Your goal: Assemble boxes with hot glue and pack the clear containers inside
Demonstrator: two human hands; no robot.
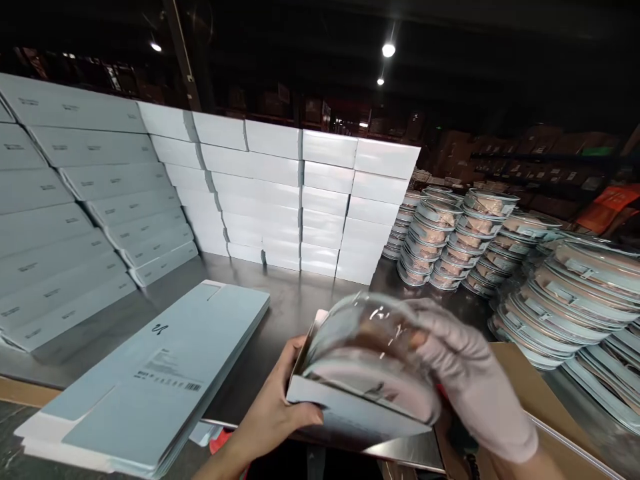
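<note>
My bare left hand [275, 400] grips the left end of a small white box [350, 403], thumb on its near side. A round clear plastic container [370, 327] with contents I cannot make out sits tilted, partly inside the box's open top. My right hand [470, 373], in a pale glove with a fingertip showing bare, is closed on the container's right edge. The container's lower part is hidden by the box wall, and motion blurs it slightly.
Flat white cartons [165, 367] lie stacked at the left on the metal table [285, 300]. Behind stands a wall of white boxes [260, 180]. Stacks of round clear containers [575, 300] stand at the right, beside brown cardboard [530, 387]. Orange cloth [610, 207] shows at far right.
</note>
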